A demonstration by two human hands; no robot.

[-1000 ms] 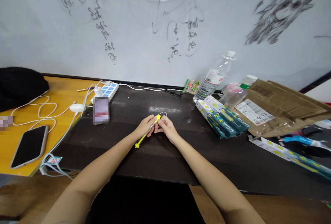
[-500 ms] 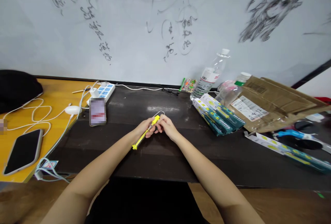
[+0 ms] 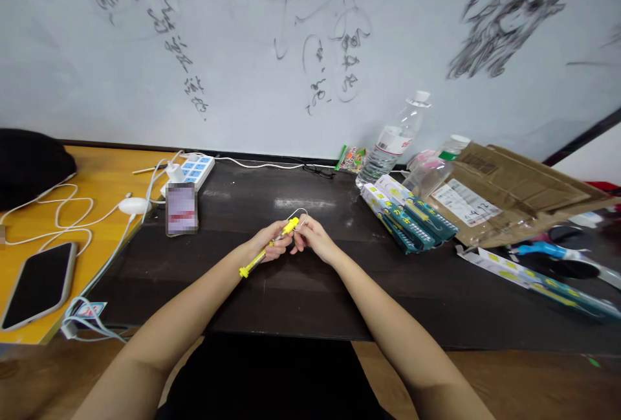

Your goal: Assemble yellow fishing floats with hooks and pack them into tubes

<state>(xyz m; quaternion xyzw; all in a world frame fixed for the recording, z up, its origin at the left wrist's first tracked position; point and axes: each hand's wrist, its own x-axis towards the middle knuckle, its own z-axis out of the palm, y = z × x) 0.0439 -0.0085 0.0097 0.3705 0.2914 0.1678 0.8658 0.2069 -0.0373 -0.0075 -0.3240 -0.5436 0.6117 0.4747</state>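
Note:
Over the dark table, my left hand (image 3: 272, 243) is closed round a slim yellow tool (image 3: 291, 226) with a partly clear barrel. It lies slantwise, its flanged yellow end low on the left and its thick yellow head up on the right. From the head a thin, pale, curved wire (image 3: 301, 210) arches over toward my right hand (image 3: 310, 236). The fingers of that hand are pinched together at the wire's far end, close beside the head. What exactly lies between the fingertips is too small to see.
At right are printed green-and-white boxes (image 3: 407, 216), a water bottle (image 3: 391, 142), a brown parcel bag (image 3: 504, 187) and another long box (image 3: 543, 281). A phone (image 3: 182, 210) leans by the power strip (image 3: 196, 171) at left. Another phone (image 3: 41, 284) and cables lie on the yellow table.
The tool's flanged end has swung slightly left and up, so the tool lies a little flatter. My left hand has shifted slightly with it; my right hand keeps its pinch near the wire.

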